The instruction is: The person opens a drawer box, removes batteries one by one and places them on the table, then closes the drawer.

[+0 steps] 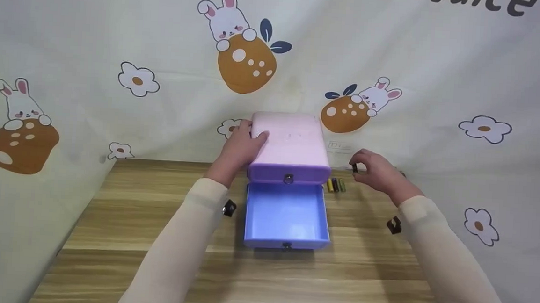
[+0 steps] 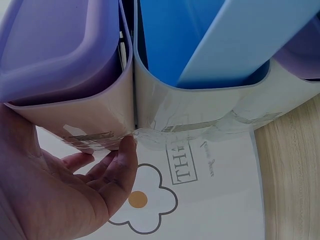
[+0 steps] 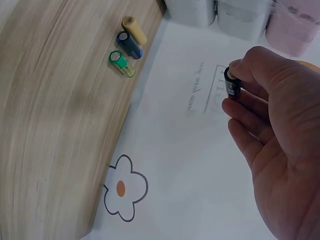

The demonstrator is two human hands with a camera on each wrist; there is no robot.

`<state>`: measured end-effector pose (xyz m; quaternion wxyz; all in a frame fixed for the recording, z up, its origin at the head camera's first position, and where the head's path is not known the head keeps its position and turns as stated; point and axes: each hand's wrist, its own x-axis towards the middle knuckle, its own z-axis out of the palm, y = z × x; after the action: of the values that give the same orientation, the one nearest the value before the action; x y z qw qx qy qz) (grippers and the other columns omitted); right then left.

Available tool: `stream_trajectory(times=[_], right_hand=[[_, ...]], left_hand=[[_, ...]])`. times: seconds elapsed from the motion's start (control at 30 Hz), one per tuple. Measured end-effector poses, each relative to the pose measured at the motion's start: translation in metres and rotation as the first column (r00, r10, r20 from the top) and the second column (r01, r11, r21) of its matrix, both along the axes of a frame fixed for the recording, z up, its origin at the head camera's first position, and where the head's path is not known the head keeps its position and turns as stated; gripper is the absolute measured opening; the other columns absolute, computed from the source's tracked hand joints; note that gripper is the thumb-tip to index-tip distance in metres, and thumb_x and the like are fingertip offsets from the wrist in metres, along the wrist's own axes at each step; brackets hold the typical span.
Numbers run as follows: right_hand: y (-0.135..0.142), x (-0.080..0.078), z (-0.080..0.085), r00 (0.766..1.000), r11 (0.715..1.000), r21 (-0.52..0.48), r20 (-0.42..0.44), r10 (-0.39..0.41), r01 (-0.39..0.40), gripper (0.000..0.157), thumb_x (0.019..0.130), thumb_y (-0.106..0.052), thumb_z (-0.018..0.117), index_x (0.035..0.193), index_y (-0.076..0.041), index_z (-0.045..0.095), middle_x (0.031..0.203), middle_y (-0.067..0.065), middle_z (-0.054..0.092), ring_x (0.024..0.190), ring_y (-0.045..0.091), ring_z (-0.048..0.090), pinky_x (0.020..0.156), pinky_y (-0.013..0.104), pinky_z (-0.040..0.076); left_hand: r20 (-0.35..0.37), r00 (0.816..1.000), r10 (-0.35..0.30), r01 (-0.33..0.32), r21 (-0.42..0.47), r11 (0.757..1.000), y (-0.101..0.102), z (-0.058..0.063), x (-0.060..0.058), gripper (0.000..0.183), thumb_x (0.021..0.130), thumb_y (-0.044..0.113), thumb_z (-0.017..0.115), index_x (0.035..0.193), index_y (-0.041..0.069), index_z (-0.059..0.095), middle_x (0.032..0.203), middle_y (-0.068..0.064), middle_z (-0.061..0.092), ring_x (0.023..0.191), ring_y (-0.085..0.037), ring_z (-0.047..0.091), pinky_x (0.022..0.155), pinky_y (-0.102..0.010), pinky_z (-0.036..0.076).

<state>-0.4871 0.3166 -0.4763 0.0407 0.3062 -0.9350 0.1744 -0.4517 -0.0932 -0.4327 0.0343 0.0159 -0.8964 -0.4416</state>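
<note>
A small drawer cabinet (image 1: 289, 138) with a pink top stands at the back of the table. Its purple drawer (image 1: 268, 173) sits in the casing, and below it a blue drawer (image 1: 285, 213) is pulled out, with nothing inside. My left hand (image 1: 242, 145) grips the cabinet's upper left side, thumb on top; in the left wrist view its fingers (image 2: 120, 170) bend against the pink casing (image 2: 95, 120). To the right of the cabinet, my right hand (image 1: 379, 172) pinches a black battery (image 3: 232, 84) between thumb and fingers, raised near the table's back edge.
Yellow (image 3: 134, 30), dark blue (image 3: 129, 45) and green (image 3: 122, 63) batteries lie side by side on the wooden table (image 1: 160, 257), right of the cabinet. A cloth printed with rabbits and flowers (image 1: 138, 79) hangs behind. Another purple drawer (image 2: 302, 50) shows beyond the blue one.
</note>
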Motion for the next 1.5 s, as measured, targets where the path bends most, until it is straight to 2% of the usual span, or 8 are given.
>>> stream_trajectory(times=[0.2,0.63,0.73,0.97,1.27,1.5], right_hand=[[-0.001,-0.006,-0.003,0.997,0.999,0.003,0.058,-0.044,0.044,0.029,0.093,0.003,0.081,0.122,0.003,0.076,0.128,0.02,0.071,0.123,0.042,0.068,0.11,0.06,0.052],[0.002,-0.014,-0.011,0.981,0.992,-0.024,0.151,-0.122,0.127,0.028,0.098,0.001,0.077,0.126,0.003,0.076,0.133,0.021,0.071,0.13,0.045,0.065,0.113,0.062,0.049],[0.003,-0.017,-0.016,0.979,0.991,-0.024,0.158,-0.126,0.131,0.029,0.097,0.001,0.075,0.126,0.003,0.076,0.133,0.021,0.071,0.129,0.044,0.065,0.113,0.062,0.049],[0.006,-0.021,-0.029,0.99,0.996,-0.017,0.113,-0.084,0.086,0.029,0.094,0.004,0.075,0.122,0.007,0.076,0.128,0.024,0.072,0.125,0.046,0.067,0.111,0.063,0.05],[0.006,-0.023,-0.04,0.971,0.988,0.005,0.185,-0.154,0.156,0.031,0.097,0.0,0.077,0.128,0.004,0.074,0.132,0.022,0.071,0.129,0.045,0.065,0.112,0.064,0.049],[0.007,-0.024,-0.048,0.968,0.988,0.015,0.196,-0.153,0.153,0.032,0.098,0.001,0.077,0.129,0.007,0.074,0.13,0.022,0.072,0.128,0.045,0.066,0.112,0.063,0.049]], left_hand=[[0.026,1.0,0.002,-0.002,0.005,1.0,0.0,-0.001,0.0,0.077,0.11,0.057,0.055,0.166,0.009,0.036,0.165,-0.022,0.045,0.151,-0.04,0.049,0.124,-0.056,0.039],[0.017,1.0,-0.002,0.003,-0.009,1.0,0.0,0.001,0.0,0.078,0.11,0.057,0.056,0.167,0.008,0.036,0.166,-0.022,0.045,0.153,-0.04,0.047,0.125,-0.056,0.038],[0.015,1.0,-0.001,0.001,-0.011,1.0,0.0,0.0,0.0,0.078,0.109,0.057,0.056,0.166,0.008,0.037,0.164,-0.021,0.046,0.152,-0.04,0.048,0.125,-0.055,0.039],[0.0,1.0,0.001,-0.001,-0.021,1.0,-0.001,0.0,-0.001,0.076,0.109,0.057,0.055,0.164,0.007,0.039,0.162,-0.022,0.049,0.149,-0.04,0.051,0.123,-0.054,0.041],[0.006,1.0,0.007,-0.007,-0.009,1.0,0.0,0.0,0.0,0.078,0.109,0.058,0.056,0.166,0.007,0.038,0.165,-0.021,0.047,0.152,-0.04,0.048,0.125,-0.055,0.039],[0.026,1.0,0.009,-0.009,0.002,1.0,0.0,0.0,-0.001,0.08,0.109,0.059,0.056,0.167,0.008,0.036,0.167,-0.02,0.046,0.154,-0.04,0.046,0.126,-0.056,0.038]])
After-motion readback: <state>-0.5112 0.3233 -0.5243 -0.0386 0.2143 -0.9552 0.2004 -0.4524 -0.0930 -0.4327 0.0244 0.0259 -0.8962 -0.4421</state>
